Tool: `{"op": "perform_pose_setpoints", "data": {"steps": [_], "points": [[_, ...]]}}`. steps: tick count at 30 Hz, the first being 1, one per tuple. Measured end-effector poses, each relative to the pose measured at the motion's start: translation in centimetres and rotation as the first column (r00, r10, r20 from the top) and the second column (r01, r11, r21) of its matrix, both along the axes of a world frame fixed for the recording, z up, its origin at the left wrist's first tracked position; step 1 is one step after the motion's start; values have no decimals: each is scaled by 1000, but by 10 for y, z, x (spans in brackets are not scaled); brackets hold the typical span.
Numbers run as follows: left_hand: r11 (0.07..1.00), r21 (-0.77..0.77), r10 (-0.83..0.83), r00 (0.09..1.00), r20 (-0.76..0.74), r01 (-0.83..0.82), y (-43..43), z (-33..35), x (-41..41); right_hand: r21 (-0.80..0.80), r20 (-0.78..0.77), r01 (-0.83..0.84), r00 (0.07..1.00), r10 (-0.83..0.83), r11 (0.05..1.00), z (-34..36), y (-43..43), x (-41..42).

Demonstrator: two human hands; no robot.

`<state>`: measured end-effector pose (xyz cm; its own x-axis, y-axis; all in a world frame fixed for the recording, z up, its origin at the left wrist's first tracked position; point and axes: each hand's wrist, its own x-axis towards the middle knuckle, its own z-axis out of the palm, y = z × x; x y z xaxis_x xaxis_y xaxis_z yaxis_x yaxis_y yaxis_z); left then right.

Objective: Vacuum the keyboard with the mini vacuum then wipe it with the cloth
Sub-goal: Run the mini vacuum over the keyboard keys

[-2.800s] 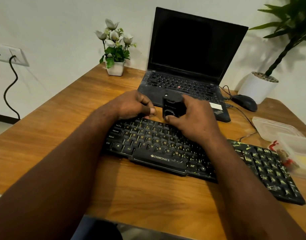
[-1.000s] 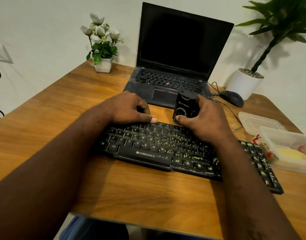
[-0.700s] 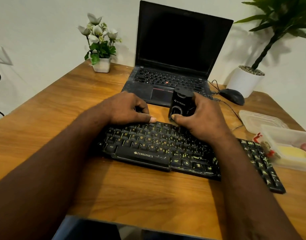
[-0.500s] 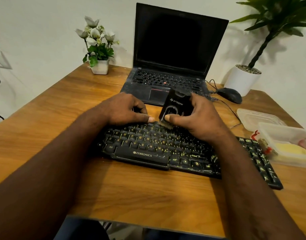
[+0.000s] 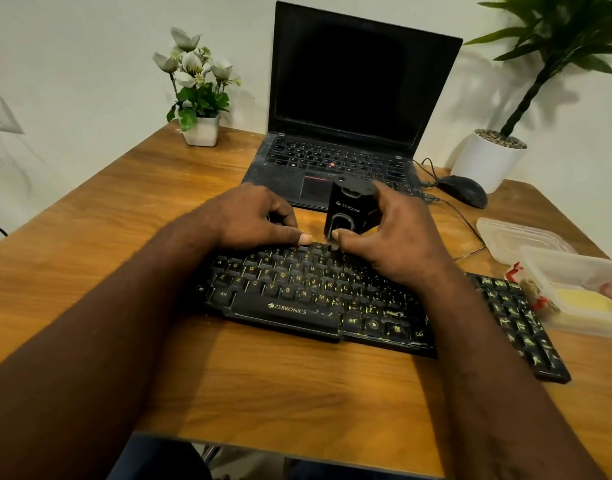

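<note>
The right hand (image 5: 394, 237) is clamped on the mini vacuum (image 5: 349, 211). Its thumb lies across the lower front and its fingers wrap the right side. The black vacuum stands nearly upright, its lower end down on the far row of keys, about midway along the keyboard (image 5: 297, 292). The left hand (image 5: 256, 216) sits just left of it. Its fingers are curled down behind the keyboard's far edge and its thumb lies flat along the top row, so it holds that edge. The two thumb tips are close but apart. Both forearms reach in from the near side and cross over the keys.

The keyboard lies slantwise on the bench (image 5: 89, 237), its right end running toward the near right. Bare wood stretches to the left of it and along the near edge. On the far side there is little room, because the open laptop (image 5: 349, 98) stands just beyond the vacuum with its screen dark. A mouse (image 5: 464, 190) sits to the right of the laptop, its cable trailing toward the keyboard. At the right, a clear plastic box (image 5: 574, 289) with something yellow inside crowds the keyboard's right end, and its lid (image 5: 515, 235) lies just beyond. A small flower pot (image 5: 200, 129) stands at the far left, and a white planter (image 5: 488, 161) stands at the far right.
</note>
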<state>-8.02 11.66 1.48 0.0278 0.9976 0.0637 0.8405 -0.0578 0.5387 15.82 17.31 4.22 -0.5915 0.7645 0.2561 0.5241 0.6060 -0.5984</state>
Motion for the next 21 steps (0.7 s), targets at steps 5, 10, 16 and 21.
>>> {"op": "perform_pose_setpoints", "data": {"steps": [5, 10, 16, 21], "points": [[1000, -10, 8, 1000, -2, -8, -1, 2, 0, -217, -93, -192, 980, 176, 957, 5, -3, 8], [1000, -11, 17, 1000, -1, -17, -1, 1, 1, -56, 21, -118, 993, 120, 991, 0, -3, -2], [1000, -18, 16, 1000, 2, -16, -2, 4, 2, -159, -79, -231, 972, 221, 960, 5, -6, 5], [1000, -17, 18, 1000, 6, -18, -3, 4, 2, -49, 9, -182, 983, 182, 982, -2, -3, -1]]}}
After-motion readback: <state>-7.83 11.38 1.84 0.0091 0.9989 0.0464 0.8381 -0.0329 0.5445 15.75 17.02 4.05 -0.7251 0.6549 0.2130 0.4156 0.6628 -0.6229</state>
